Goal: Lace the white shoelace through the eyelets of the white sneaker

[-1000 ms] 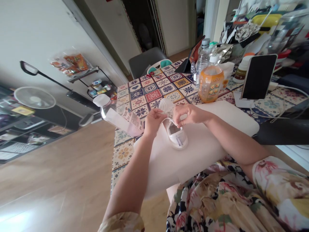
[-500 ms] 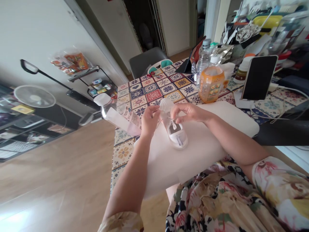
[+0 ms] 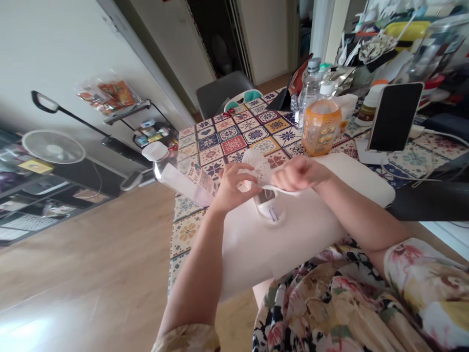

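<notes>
A thin white cord (image 3: 282, 189) stretches between my hands above a small white device (image 3: 269, 208) with a dark window. The device lies on a pale mat (image 3: 271, 249). My left hand (image 3: 236, 188) has thumb and fingertips pinched at the cord's left end. My right hand (image 3: 300, 173) is closed, somewhat blurred, on the cord's right part. Behind the fingers a translucent white plastic piece (image 3: 255, 159) shows. To the left, a clear bottle with a white cap (image 3: 156, 152) lies tilted beside my left hand.
An orange-labelled bottle (image 3: 321, 126) and a clear bottle (image 3: 310, 88) stand past my right hand. A phone (image 3: 395, 117) rests upright on a white stand (image 3: 368, 152). Cluttered items fill the back right; red scissors (image 3: 229, 113) lie at the far edge.
My right hand has moved right and closed further, drawing the white cord out sideways. My left hand has moved right, over the top of the device.
</notes>
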`<state>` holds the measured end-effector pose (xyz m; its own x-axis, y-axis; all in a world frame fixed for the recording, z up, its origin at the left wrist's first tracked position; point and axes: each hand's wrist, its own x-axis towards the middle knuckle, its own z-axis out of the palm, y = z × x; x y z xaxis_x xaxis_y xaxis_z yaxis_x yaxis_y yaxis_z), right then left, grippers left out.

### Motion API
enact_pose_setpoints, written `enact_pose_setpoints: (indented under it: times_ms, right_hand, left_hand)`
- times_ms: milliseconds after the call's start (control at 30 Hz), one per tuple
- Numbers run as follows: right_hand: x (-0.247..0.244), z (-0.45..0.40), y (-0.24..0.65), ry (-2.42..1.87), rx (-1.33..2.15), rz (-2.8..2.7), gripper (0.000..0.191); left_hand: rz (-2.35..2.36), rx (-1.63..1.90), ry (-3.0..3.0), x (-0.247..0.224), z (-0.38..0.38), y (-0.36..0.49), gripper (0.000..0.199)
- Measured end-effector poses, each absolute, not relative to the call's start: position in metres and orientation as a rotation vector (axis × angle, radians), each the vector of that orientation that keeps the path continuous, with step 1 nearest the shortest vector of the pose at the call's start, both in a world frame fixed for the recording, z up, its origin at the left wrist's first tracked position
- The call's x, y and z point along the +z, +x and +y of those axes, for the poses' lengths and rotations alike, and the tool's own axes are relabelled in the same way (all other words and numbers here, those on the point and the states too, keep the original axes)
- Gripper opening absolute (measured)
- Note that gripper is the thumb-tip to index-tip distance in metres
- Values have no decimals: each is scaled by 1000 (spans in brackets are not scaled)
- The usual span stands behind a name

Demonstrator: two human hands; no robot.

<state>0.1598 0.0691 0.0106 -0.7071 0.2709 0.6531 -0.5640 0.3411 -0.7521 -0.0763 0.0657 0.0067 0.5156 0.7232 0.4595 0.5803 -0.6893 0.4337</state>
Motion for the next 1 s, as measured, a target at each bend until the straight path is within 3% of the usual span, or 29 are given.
enact_pose_setpoints:
  times_ms: [67,100,233,300,1000]
  right_hand:
    - [13,68,165,481,1532,-1756,47]
    - [14,69,167,389,1533,-1755,48]
    - [12,75,161,-542,1293,-1917,27]
    - [9,77,155,-691,1176,-2052,13]
    - [-3,79,139,-713,949,-2143,7]
  left_hand:
    - [1090,937,2495,6,66,-76,10]
    - [1066,942,2466,5,67,-75,9]
    - [970,910,2303,1,70,-72,8]
    - [968,897,2228,-2,71,-70,12]
    - [989,980,2001,-13,71,-63,6]
